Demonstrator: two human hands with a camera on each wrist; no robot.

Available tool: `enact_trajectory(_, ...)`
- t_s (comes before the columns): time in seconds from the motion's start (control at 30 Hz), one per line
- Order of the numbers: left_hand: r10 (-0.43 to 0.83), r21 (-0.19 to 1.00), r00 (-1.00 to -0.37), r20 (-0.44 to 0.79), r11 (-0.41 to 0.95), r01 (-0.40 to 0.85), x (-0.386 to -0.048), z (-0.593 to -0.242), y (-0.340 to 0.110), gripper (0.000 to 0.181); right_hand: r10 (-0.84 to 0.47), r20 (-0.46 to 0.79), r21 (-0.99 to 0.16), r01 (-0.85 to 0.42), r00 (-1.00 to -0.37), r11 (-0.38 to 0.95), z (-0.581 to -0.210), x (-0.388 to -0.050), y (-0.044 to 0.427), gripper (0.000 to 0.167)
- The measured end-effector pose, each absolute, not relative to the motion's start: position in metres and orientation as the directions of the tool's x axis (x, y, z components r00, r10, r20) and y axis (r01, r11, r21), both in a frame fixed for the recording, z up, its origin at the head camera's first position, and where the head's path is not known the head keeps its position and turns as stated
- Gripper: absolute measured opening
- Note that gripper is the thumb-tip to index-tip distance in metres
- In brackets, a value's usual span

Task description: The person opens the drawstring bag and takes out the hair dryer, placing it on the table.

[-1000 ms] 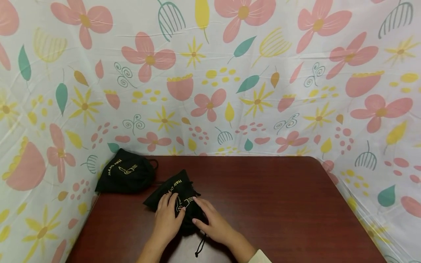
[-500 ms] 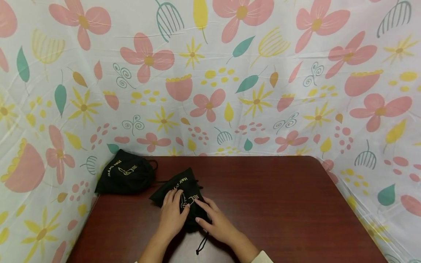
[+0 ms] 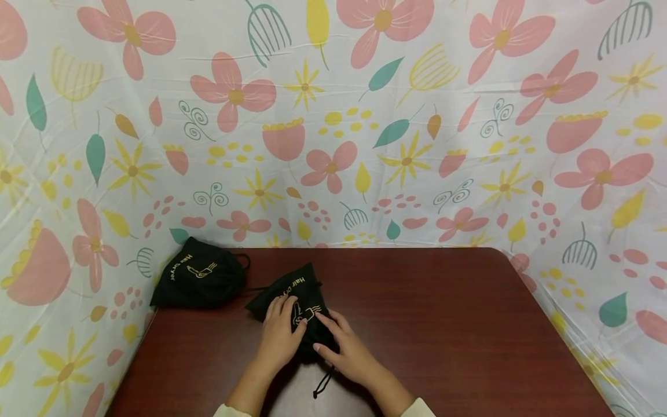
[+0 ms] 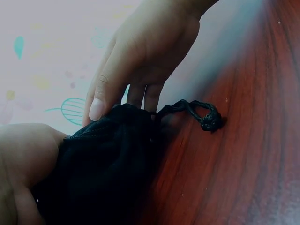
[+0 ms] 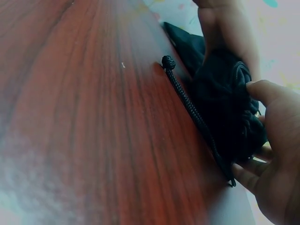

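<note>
A black drawstring bag point(image 3: 307, 292) with gold "Hair Dryer" lettering and a dryer drawing lies tilted on the table, left of centre. My left hand point(image 3: 281, 336) holds its left side, fingers over the print. On the other side, my right hand point(image 3: 346, 347) grips the bag near its gathered end, thumb on the near face. Knotted cord point(image 3: 323, 382) hangs from the end towards me. In the right wrist view, the right thumb and fingers point(image 5: 246, 176) close round the gathered cloth point(image 5: 220, 103). Whatever is inside the bag is hidden.
A second black "Hair Dryer" bag point(image 3: 205, 284) rests at the table's back left corner, its cord loop to the right. The dark red wooden table point(image 3: 443, 324) extends to the right. Floral cloth point(image 3: 333, 162) hangs behind and along both sides.
Both hands and the held bag have shifted slightly to the right, away from the second bag. The bag has turned a little. The second bag stays where it was.
</note>
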State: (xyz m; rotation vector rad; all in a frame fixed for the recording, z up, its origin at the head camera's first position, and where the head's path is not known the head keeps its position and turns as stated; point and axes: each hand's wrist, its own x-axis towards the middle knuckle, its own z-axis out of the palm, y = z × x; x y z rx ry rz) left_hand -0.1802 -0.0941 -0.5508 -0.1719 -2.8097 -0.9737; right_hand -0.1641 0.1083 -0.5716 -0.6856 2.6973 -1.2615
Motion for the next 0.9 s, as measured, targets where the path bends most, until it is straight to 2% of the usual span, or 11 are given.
enact_trajectory(0.9,0.164,0.617,-0.969,0.183,0.749,0.243,-0.21,-0.551,-0.075,0.057,-0.282,0.174,-0.769,-0.31,-0.943,0.56,-0.577,-0.172,0.117,0.062)
